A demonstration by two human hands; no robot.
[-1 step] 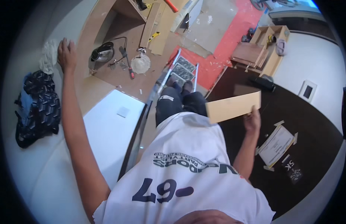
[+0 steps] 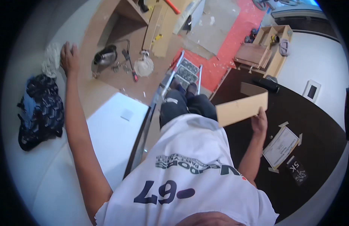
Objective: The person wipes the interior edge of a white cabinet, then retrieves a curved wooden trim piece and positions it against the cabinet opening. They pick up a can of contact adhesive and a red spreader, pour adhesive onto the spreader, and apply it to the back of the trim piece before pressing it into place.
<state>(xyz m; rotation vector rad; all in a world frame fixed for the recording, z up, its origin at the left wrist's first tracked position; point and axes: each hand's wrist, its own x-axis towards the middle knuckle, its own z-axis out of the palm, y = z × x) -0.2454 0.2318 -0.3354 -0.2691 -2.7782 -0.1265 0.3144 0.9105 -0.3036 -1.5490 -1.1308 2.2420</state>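
Note:
I look straight down my white printed shirt to my feet on a metal step ladder (image 2: 185,72). My left hand (image 2: 69,56) is stretched far out to the upper left, lying flat with fingers apart on a pale surface, right beside a white rag (image 2: 51,62). My right hand (image 2: 260,122) grips the lower right end of a light wooden board (image 2: 240,109), held level in front of a dark brown panel (image 2: 317,124).
A dark blue cloth (image 2: 41,109) lies at the left. A white panel (image 2: 114,132) leans by the ladder. On the floor are a metal pot (image 2: 104,56), a red-handled tool (image 2: 131,69), a white bag (image 2: 144,66) and wooden boxes (image 2: 268,45). A taped paper (image 2: 281,147) is on the dark panel.

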